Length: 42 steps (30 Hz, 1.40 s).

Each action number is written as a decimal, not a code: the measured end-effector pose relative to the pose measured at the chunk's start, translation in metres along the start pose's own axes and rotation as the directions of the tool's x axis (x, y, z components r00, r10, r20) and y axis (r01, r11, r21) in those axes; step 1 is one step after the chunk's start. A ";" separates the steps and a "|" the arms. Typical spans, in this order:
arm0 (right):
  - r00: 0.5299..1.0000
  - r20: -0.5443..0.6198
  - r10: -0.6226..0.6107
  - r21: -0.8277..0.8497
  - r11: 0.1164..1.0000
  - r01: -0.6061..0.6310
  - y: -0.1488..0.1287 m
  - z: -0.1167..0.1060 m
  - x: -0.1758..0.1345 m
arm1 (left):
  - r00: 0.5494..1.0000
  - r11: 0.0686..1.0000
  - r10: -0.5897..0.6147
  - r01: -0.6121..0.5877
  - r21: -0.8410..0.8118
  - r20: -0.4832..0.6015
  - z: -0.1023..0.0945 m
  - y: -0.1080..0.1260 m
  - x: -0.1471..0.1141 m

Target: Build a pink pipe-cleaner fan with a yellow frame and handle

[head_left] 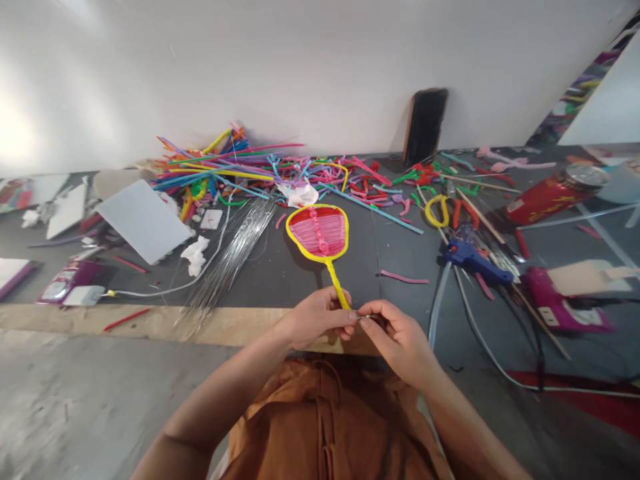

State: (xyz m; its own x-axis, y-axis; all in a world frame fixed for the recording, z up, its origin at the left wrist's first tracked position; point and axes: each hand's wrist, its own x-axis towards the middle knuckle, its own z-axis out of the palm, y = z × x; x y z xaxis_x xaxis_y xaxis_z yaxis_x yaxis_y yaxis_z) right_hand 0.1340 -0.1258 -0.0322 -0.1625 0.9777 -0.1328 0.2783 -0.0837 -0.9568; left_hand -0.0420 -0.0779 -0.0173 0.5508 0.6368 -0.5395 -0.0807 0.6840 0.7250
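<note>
A small fan-shaped craft piece (334,235), edged in yellow pipe cleaner, has a pink and red striped face with a row of pink beads down its middle. Its yellow wrapped handle points toward me. Around the lower end of that handle, the fingers of my left hand (323,317) are closed. My right hand (393,333) is pinched close to the handle's tip, thumb against forefinger, on what looks like a thin wire end (364,317). The fingertips of both hands nearly meet there.
Behind lies a heap of coloured pipe cleaners (215,170). Bare wires (235,240) and a white card (145,220) are at left. On the right are a blue glue gun (475,260), its cable and a red can (555,193). A phone (425,127) leans on the wall.
</note>
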 end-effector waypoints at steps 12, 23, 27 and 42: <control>0.991 -0.003 -0.132 -0.142 0.981 0.130 -0.003 -0.008 0.000 | 0.999 0.995 -0.044 0.045 -0.094 0.005 -0.004 0.000 -0.004; 0.943 0.036 -0.330 -0.237 0.914 0.329 -0.005 -0.002 -0.002 | 0.998 0.997 -0.051 0.052 -0.052 0.022 -0.001 0.001 -0.001; 0.947 0.050 -0.316 -0.193 0.928 0.320 -0.006 -0.002 -0.001 | 1.000 0.996 0.016 -0.017 -0.084 -0.012 -0.002 0.001 0.000; 0.992 -0.118 0.045 0.272 0.962 -0.012 -0.002 -0.005 -0.003 | 0.999 0.989 0.013 -0.007 -0.146 0.042 -0.006 -0.004 -0.007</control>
State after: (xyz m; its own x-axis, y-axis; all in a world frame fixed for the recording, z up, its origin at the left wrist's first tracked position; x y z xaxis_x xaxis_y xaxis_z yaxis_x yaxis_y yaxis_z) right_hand 0.1392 -0.1276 -0.0290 -0.0370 0.9888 -0.1447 0.0121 -0.1443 -0.9895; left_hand -0.0509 -0.0829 -0.0186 0.5843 0.6304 -0.5111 -0.2052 0.7241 0.6585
